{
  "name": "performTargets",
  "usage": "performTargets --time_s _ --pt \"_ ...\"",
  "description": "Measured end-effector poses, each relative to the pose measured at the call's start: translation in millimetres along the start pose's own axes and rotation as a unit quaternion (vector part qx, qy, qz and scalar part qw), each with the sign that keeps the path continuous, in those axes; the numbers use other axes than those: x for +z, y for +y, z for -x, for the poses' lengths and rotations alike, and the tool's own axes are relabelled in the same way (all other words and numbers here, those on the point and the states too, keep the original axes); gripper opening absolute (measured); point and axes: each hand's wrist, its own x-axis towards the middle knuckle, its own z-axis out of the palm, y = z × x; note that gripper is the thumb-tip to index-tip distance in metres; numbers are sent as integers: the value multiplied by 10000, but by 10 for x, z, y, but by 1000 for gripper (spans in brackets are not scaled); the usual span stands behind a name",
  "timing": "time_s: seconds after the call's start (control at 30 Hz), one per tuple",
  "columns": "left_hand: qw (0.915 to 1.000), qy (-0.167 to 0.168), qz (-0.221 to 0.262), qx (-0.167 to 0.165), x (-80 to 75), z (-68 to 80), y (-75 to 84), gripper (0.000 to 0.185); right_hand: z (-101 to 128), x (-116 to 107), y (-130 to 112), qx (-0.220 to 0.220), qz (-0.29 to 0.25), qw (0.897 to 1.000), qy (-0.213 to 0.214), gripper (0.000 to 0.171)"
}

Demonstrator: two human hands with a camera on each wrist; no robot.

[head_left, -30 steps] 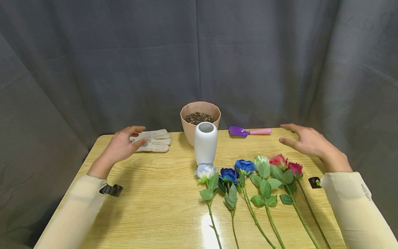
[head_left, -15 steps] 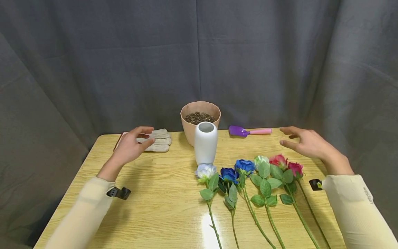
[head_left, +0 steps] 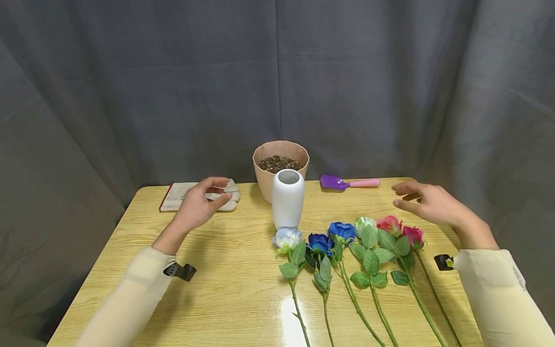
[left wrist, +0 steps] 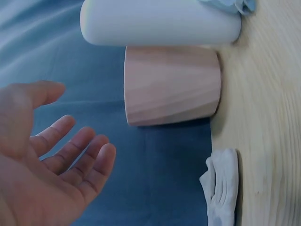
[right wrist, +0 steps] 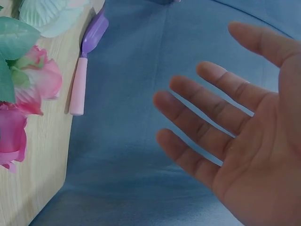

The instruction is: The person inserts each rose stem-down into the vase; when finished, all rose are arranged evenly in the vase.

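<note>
Ceramic-looking white vase (head_left: 287, 198) stands upright mid-table, directly in front of the clay pot (head_left: 281, 163) of soil, with a pale flower head (head_left: 286, 238) against its base.

Left hand (head_left: 198, 204): fingers relaxed and spread, holding nothing, hovering just over the glove (head_left: 187, 195) at the table's (head_left: 208, 270) far left edge. Right hand (head_left: 427, 202): likewise unclenched and empty, hovering above the red flowers (head_left: 401, 231), near the purple scoop (head_left: 348, 182).

Hazards, as judged from this layout:
- The vase is tall and narrow. A sideways sweep of the left hand toward the centre could tip it onto the flower row or against the pot.
- The glove lies near the back edge; a loose pinch may push it off.
- Lowering the right hand could crush the blooms or shift the stems out of line.
</note>
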Motion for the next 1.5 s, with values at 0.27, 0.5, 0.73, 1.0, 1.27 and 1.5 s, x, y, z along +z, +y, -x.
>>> performTargets --time_s 0.27,0.5,0.73,1.0,1.27,1.5 --pt "9997 55 227 11 135 -41 86 42 45 13 16 -82 -154 9998 -51 46" --pt "9993 -31 361 87 245 -62 157 43 85 41 57 -146 -188 9997 -14 40" --pt "9990 -44 428 139 365 -98 211 47 122 56 83 -203 -312 9993 34 38" --pt "9983 -150 560 50 501 -136 246 46 203 77 93 -226 -475 9986 -17 36" --pt "9983 -120 576 34 624 -182 290 48 267 120 127 -177 -583 9981 -76 35" --pt "9983 -69 578 -22 707 -217 315 51 318 147 142 -64 -639 9979 -128 32"
